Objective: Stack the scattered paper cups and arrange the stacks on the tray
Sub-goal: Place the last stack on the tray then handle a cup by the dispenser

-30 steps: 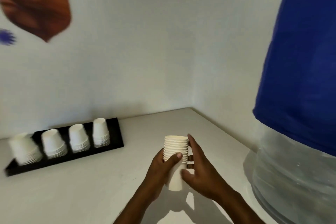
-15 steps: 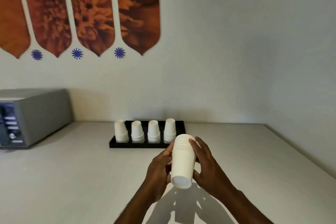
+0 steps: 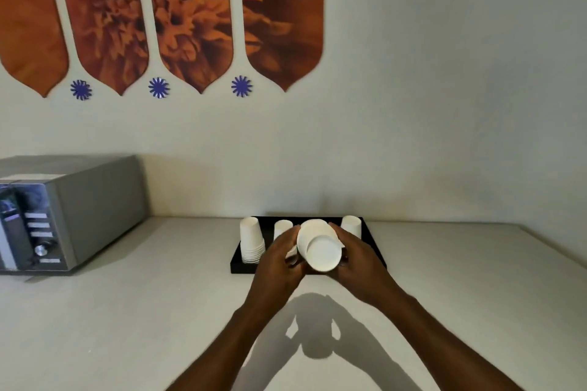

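A stack of white paper cups [image 3: 319,247] is tipped on its side in the air, its base facing me, just in front of the black tray [image 3: 374,247]. My left hand [image 3: 279,260] grips it from the left and my right hand [image 3: 357,259] from the right. On the tray stand upside-down cup stacks: one at the left end [image 3: 251,240], a second [image 3: 282,228] partly behind my left hand, and one at the right [image 3: 352,226]. Anything between them is hidden by the held stack.
A grey microwave [image 3: 63,213] sits on the white counter [image 3: 127,311] at the left against the wall. The tray lies against the back wall [image 3: 413,136], which carries orange flower panels.
My view has swung left and the water bottle has left the frame. Both hands have tipped the held stack from upright to base-towards-me and carried it forward to the tray.
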The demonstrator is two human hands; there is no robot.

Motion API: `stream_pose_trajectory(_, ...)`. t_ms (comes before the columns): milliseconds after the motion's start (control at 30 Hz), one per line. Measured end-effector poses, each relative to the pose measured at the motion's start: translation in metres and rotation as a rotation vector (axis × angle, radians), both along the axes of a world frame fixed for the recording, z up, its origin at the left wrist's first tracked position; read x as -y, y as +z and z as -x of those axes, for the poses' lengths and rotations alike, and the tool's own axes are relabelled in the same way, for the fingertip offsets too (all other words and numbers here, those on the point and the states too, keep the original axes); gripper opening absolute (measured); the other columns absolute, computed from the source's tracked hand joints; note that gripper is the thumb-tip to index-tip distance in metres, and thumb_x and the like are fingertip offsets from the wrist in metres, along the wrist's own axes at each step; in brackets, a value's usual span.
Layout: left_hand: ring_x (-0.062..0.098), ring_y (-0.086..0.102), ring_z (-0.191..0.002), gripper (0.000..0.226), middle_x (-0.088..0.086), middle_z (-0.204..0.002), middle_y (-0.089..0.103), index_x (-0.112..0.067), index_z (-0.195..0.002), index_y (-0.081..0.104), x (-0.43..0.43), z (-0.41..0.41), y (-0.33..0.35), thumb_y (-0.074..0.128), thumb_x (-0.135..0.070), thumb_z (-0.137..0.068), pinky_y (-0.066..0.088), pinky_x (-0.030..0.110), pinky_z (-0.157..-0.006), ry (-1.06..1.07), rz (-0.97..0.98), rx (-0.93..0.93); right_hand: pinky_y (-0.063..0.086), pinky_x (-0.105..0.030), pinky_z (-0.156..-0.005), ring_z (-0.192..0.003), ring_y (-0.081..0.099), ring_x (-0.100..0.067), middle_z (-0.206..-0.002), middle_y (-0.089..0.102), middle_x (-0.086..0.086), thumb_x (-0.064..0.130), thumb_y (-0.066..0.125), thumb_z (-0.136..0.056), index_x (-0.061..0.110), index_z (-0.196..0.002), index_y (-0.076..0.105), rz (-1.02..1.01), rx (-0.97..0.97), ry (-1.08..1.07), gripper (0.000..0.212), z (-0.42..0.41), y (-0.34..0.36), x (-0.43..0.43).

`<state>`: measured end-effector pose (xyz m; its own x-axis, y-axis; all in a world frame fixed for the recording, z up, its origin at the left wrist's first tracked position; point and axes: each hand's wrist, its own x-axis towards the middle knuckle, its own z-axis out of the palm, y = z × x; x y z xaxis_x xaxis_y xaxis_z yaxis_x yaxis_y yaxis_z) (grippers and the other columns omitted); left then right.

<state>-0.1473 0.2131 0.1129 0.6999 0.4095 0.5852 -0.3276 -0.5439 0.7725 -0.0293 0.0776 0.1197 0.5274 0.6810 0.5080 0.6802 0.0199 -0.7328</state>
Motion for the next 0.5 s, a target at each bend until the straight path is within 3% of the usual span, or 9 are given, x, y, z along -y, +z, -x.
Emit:
stream_pose_trajectory(133, -0.002, 0.060, -0.108, 0.055, -0.026, -0.109, 0.066, -0.041, -0.120, 0.056, -0.046, -0.017, 0.018, 0.075, -0.010, -0.079, 0.044, 0.005, -0.083, 0.049, -0.006, -0.054, 0.049, -0.017, -0.081, -0.099, 0.062, 0.005, -0.106, 0.067, 0.017, 0.026, 0.084, -0.070, 0.034, -0.112, 0.060, 0.018, -0.083, 0.021, 0.049, -0.021, 0.021, -0.049)
stream_pose_trajectory(233, 0.001, 0.062, -0.109, 0.060, -0.015, -0.118, 0.066, -0.029, -0.131, 0.053, -0.078, -0.036, 0.031, 0.079, -0.021, -0.077, 0.049, 0.013, -0.088, 0.046, -0.012, -0.078, 0.054, -0.031, -0.088, -0.101, 0.066, -0.006, -0.116, 0.067, 0.008, 0.038, 0.085, -0.066, 0.027, -0.122, 0.058, 0.058, -0.114, -0.008, 0.063, -0.047, 0.030, -0.086)
stream_pose_trajectory(333, 0.009, 0.065, -0.107, 0.064, -0.005, -0.124, 0.065, -0.025, -0.136, 0.049, -0.109, -0.057, 0.040, 0.078, -0.024, -0.079, 0.052, 0.018, -0.086, 0.080, -0.044, -0.125, 0.054, -0.031, -0.087, -0.101, 0.064, -0.005, -0.121, 0.065, 0.010, 0.050, 0.081, -0.064, 0.028, -0.130, 0.052, 0.115, -0.089, -0.044, 0.075, -0.072, 0.040, -0.119)
stream_pose_trajectory(400, 0.008, 0.065, -0.101, 0.064, -0.002, -0.125, 0.064, -0.023, -0.136, 0.049, -0.131, -0.071, 0.048, 0.078, -0.026, -0.079, 0.050, 0.012, -0.078, 0.121, -0.067, -0.172, 0.051, -0.032, -0.089, -0.107, 0.059, -0.007, -0.122, 0.061, 0.010, 0.054, 0.080, -0.064, 0.033, -0.138, 0.041, 0.139, -0.086, -0.029, 0.086, -0.085, 0.049, -0.140)
stream_pose_trajectory(500, 0.008, 0.061, -0.097, 0.059, -0.002, -0.121, 0.065, -0.021, -0.132, 0.053, -0.172, -0.095, 0.057, 0.076, -0.030, -0.078, 0.043, 0.014, -0.073, 0.215, -0.161, -0.257, 0.053, -0.032, -0.084, -0.099, 0.062, -0.008, -0.114, 0.065, 0.005, 0.048, 0.079, -0.070, 0.032, -0.136, 0.043, 0.165, -0.122, 0.027, 0.077, -0.108, 0.056, -0.179)
